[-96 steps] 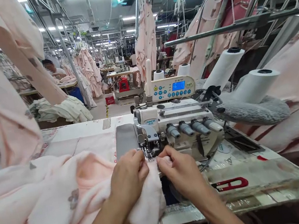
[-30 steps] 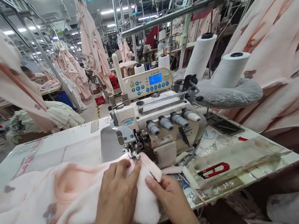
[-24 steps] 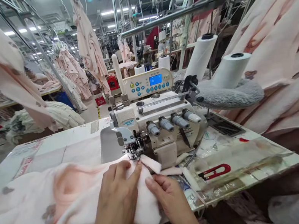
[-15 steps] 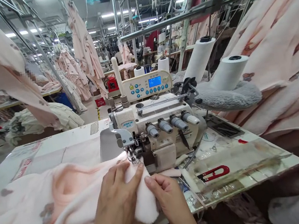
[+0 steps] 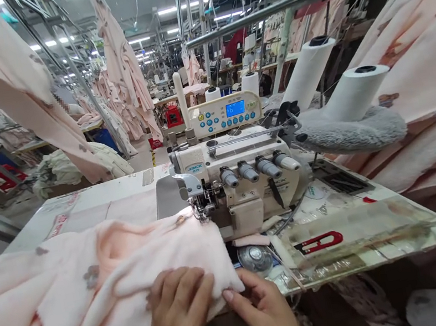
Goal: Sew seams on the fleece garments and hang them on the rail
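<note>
Pale pink plush fabric (image 5: 182, 248) with small brownish prints lies across the left of the sewing table. Its upper edge sits at the needle and presser foot area of a white overlock machine (image 5: 241, 176). My left hand (image 5: 185, 309) is on the fabric near the table's front edge, its fingers bent and close together over the cloth. The left thumb is hidden. At the fabric's near right corner, my right hand (image 5: 262, 307) pinches the edge between thumb and index finger. Both hands are below the machine's needle area, apart from it.
Red thread snips (image 5: 320, 242) lie on the table to the right. White thread cones (image 5: 361, 92) stand behind the machine, near a grey fluffy piece (image 5: 356, 130). A control panel (image 5: 228, 113) with a lit screen tops the machine. Pink garments (image 5: 426, 53) hang at the right.
Both hands have moved down from the presser foot toward the table's front edge. The fabric beside the needle is spread wider, and its right corner is now pinched. The view has shifted slightly left.
</note>
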A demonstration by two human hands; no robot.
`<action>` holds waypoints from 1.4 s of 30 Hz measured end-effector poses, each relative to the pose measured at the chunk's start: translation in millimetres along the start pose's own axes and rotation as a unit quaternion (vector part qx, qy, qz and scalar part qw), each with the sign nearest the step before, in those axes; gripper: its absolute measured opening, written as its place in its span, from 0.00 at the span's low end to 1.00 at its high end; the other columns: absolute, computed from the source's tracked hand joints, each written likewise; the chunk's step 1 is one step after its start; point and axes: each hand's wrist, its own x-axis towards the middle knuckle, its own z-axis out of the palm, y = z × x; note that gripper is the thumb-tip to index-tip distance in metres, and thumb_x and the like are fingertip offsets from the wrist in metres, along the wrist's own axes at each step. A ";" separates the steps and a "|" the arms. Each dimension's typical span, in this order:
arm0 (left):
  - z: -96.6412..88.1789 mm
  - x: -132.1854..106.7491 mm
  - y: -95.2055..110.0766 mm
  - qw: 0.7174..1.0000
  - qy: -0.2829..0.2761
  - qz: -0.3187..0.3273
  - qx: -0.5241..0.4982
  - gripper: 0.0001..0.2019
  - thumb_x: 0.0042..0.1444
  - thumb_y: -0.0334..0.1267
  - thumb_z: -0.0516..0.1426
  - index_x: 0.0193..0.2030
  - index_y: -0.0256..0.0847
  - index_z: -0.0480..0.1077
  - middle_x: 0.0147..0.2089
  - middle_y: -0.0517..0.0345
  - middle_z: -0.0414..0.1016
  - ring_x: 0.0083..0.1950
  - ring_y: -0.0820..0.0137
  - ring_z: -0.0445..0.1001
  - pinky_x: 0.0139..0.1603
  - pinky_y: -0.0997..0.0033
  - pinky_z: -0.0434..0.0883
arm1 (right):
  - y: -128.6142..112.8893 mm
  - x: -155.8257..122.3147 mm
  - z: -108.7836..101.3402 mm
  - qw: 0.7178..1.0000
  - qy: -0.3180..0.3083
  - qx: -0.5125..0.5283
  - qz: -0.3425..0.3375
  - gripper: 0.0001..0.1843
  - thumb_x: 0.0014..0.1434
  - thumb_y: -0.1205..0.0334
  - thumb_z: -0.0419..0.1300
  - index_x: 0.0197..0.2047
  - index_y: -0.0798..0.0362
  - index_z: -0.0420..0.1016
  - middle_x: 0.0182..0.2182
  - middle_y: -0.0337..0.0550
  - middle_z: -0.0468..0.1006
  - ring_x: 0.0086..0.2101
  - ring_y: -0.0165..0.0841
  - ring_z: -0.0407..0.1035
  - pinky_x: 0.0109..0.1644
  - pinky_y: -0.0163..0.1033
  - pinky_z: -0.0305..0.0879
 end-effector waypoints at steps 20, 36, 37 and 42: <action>-18.7 23.6 11.7 0.993 0.022 0.117 -0.018 0.08 0.57 0.25 0.50 0.38 0.33 0.69 0.28 0.57 0.72 0.32 0.71 0.67 0.38 0.68 0.61 | -27.2 -10.0 -13.8 0.874 0.130 -0.309 -0.352 0.16 0.58 0.69 0.54 0.49 0.50 0.73 0.34 0.47 0.77 0.32 0.32 0.71 0.35 0.34 0.67; 16.7 97.8 -75.2 0.951 -0.232 -0.200 -0.043 0.13 0.58 0.45 0.47 0.37 0.41 0.68 0.51 0.51 0.67 0.54 0.60 0.63 0.54 0.53 0.57 | -30.3 5.8 -8.1 0.783 0.146 -0.369 -0.479 0.09 0.56 0.72 0.56 0.40 0.55 0.73 0.24 0.43 0.70 0.25 0.30 0.61 0.26 0.35 0.60; 17.2 98.4 -76.9 0.950 -0.234 -0.203 -0.042 0.12 0.57 0.45 0.48 0.38 0.41 0.68 0.52 0.50 0.67 0.54 0.59 0.62 0.54 0.52 0.57 | -33.2 7.0 -8.7 0.785 0.140 -0.376 -0.473 0.08 0.57 0.71 0.56 0.40 0.55 0.73 0.24 0.43 0.70 0.26 0.30 0.62 0.26 0.35 0.61; 23.9 106.8 -91.4 0.954 -0.227 -0.197 -0.024 0.11 0.55 0.42 0.49 0.36 0.41 0.69 0.51 0.50 0.68 0.53 0.57 0.63 0.52 0.54 0.58 | -42.9 16.1 -9.3 0.784 0.144 -0.385 -0.465 0.09 0.57 0.73 0.56 0.41 0.56 0.73 0.25 0.43 0.72 0.26 0.30 0.64 0.28 0.35 0.62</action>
